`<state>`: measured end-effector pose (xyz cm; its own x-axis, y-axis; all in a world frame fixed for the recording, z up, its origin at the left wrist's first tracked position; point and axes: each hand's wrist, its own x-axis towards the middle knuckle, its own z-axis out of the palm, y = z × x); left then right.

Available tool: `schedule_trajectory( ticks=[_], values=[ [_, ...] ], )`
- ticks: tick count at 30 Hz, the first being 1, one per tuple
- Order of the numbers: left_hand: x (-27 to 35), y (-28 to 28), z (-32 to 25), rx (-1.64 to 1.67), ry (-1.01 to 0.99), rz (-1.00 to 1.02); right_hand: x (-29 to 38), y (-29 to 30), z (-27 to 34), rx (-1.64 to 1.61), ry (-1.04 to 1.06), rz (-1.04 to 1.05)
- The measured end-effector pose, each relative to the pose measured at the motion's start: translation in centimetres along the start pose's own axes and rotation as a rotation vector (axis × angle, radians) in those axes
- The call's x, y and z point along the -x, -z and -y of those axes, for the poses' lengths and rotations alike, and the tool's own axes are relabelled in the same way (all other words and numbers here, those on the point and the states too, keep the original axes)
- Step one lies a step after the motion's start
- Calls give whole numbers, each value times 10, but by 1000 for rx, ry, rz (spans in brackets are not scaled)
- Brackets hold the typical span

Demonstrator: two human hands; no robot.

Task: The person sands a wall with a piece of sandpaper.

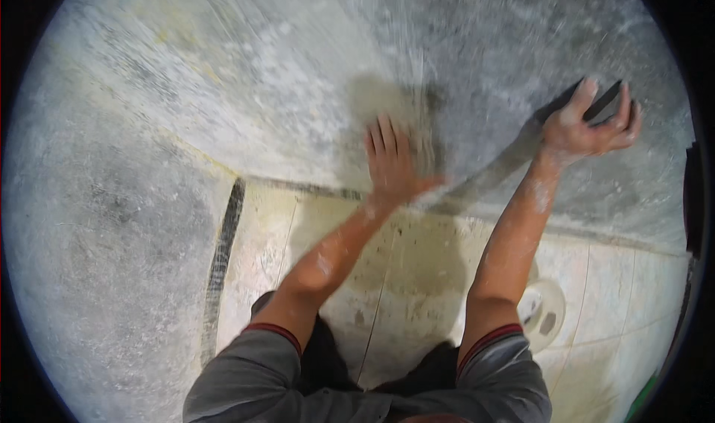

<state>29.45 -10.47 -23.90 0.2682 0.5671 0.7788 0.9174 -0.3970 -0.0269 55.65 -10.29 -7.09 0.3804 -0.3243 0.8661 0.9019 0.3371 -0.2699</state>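
Observation:
My left hand (pixel 390 163) is spread flat against or just over the grey, plastered-looking wall (pixel 290 76), near its lower edge. Its thumb sticks out to the right and looks blurred. Whether the palm touches the surface is not plain. Farther right, my right hand (pixel 595 124) is raised in front of the wall with thumb and fingers curled apart. Dark shapes beside its fingers look like their shadows, and I see nothing held. White dust or smears mark both forearms and the right fingers.
Pale tiles (pixel 363 300) cover the floor under me. A round whitish container (pixel 544 319) stands partly behind my right arm. At left, a second grey wall (pixel 111 266) meets a dark strip (pixel 223 272). Something green (pixel 642 398) shows at lower right, and a dark object (pixel 693 199) at the right rim.

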Motion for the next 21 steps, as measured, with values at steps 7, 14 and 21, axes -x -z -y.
schedule_trajectory(
  ticks=[7, 14, 21],
  values=[
    [-233, 149, 56, -125, -453, -463, -2, 12, 7, 63, -71, 61],
    [-59, 62, 38, -63, -363, 226, -20, 20, 31, -19, -62, 15],
    [-274, 235, 77, -170, -399, -318, 134, 63, 93, -868, 150, 1052]
  ],
)
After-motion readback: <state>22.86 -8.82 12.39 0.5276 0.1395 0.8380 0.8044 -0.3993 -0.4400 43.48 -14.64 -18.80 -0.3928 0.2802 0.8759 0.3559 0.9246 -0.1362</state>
